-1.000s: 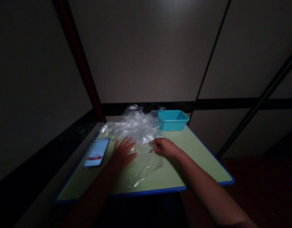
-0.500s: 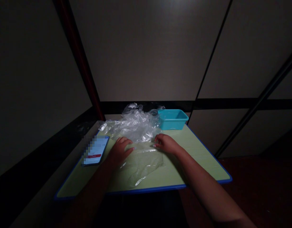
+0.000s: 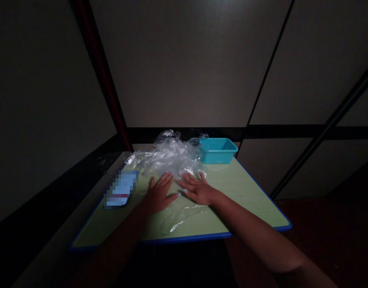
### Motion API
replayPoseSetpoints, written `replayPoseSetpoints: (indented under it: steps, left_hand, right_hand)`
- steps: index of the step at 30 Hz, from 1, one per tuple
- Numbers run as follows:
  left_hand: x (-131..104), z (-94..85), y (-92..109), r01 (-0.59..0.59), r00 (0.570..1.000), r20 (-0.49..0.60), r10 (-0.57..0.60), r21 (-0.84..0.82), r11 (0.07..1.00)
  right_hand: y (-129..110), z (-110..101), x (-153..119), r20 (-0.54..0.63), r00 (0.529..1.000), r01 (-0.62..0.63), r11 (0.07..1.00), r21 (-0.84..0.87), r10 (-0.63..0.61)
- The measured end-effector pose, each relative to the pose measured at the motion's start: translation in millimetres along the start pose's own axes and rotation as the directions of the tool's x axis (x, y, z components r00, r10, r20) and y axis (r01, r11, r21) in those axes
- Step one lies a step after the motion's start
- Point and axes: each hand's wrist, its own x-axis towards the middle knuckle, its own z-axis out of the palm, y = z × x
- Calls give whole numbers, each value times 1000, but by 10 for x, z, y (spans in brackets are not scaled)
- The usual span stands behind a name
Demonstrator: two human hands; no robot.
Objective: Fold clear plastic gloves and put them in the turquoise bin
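Observation:
My left hand (image 3: 160,195) lies flat with its fingers spread on a clear plastic bag (image 3: 178,220) stretched over the table. Beside it, my right hand (image 3: 198,189) also rests palm down on the same thin film, fingers apart. The two thumbs come close to each other. Just beyond the fingertips is a crumpled heap of clear plastic bags (image 3: 174,154). Part of the flat bag is hidden under the hands, and its outline is hard to make out.
A turquoise plastic basket (image 3: 218,157) stands at the back right, against the heap. On the left lies a phone (image 3: 121,189) with its screen lit and partly blurred. The pale green table (image 3: 249,200) has a blue edge; cabinet panels (image 3: 186,72) rise behind it.
Both hands have opened from loosely curled to flat and spread, and have come closer together over the plastic film. The heap, basket and phone stay where they were.

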Motion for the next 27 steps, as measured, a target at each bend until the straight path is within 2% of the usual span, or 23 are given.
replayPoseSetpoints:
  steps: [2, 4, 5, 7, 9, 11, 15, 19, 23, 27]
  left_hand:
    - [45, -42, -70, 51, 977, -204, -67, -79, 996]
    - [86, -86, -152, 84, 915, -376, -144, -170, 982]
    - [101, -105, -191, 98, 885, -430, -179, -204, 974]
    - [115, -130, -255, 128, 850, -475, -227, -231, 965]
    - [113, -134, -291, 160, 850, -468, -243, -210, 964]
    - [102, -121, -302, 180, 874, -427, -232, -158, 971]
    - [77, -75, -283, 217, 922, -313, -226, -65, 974]
    - [73, -39, -276, 202, 943, -257, -210, -59, 978]
    - [88, -11, -302, 190, 936, -280, -211, -101, 977]
    - [104, -10, -373, 231, 897, -355, -262, -128, 964]
  right_hand:
    - [75, -73, -17, -159, 987, -9, 998, 68, 19]
    - [176, -149, -21, -367, 928, -16, 991, 130, 63]
    - [230, -182, -16, -458, 884, -31, 989, 143, 93]
    - [330, -226, 1, -546, 820, -119, 984, 134, 173]
    - [408, -233, 20, -529, 809, -234, 966, 108, 255]
    - [456, -207, 34, -478, 821, -310, 947, 88, 313]
    - [465, -128, 41, -416, 842, -346, 936, 71, 343]
    - [438, -97, 43, -358, 853, -386, 921, 57, 380]
    - [438, -95, 57, -336, 852, -408, 912, 52, 401]
    - [457, -94, 76, -330, 853, -403, 912, 76, 404]
